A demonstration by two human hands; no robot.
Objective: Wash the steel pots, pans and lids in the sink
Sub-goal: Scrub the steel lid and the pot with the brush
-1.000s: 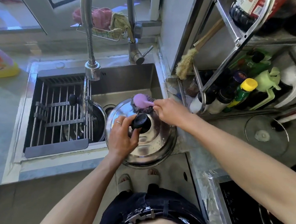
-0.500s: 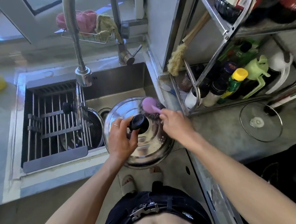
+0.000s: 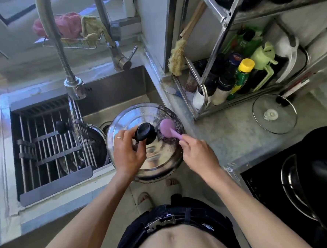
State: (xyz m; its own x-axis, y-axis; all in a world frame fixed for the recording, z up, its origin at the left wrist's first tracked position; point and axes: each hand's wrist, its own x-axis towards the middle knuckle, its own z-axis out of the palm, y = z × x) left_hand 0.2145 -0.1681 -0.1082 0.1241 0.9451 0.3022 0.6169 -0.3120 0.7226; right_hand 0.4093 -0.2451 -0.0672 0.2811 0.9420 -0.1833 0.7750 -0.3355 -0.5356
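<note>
Head view, single frame. Steel lid (image 3: 151, 163) held at frame centre, over the right front corner of the sink (image 3: 114, 88), dome side up, wet and reflective.

Left hand (image 3: 127, 151): fingers curled round the lid's black knob (image 3: 145, 133), gripping it. Ring visible on one finger.

Right hand (image 3: 197, 154): clenched round the handle of a pink-backed scrubbing brush (image 3: 167, 126). Dark bristle head is pressed against the lid's surface just right of the knob, upper right part of the dome.

Left of the lid, inside the sink: a steel pot (image 3: 96, 141), partly hidden under a roll-up drying rack (image 3: 45, 142) that spans the left portion of the basin. A second black knob (image 3: 61, 126) shows through the rack bars; what it belongs to cannot be told.

Pull-down faucet head (image 3: 74, 89) hangs above the basin, upper left of centre. No water stream distinguishable.

Right of frame: glass lid (image 3: 274, 114) lying flat on the grey countertop (image 3: 226, 135). Above it, a metal shelf rack (image 3: 221, 49) holding bottles, one with a yellow cap (image 3: 246, 65). A bristle brush (image 3: 176, 57) leans against the rack's left side.

Lower right: black pot (image 3: 315, 172) on a dark cooktop.
</note>
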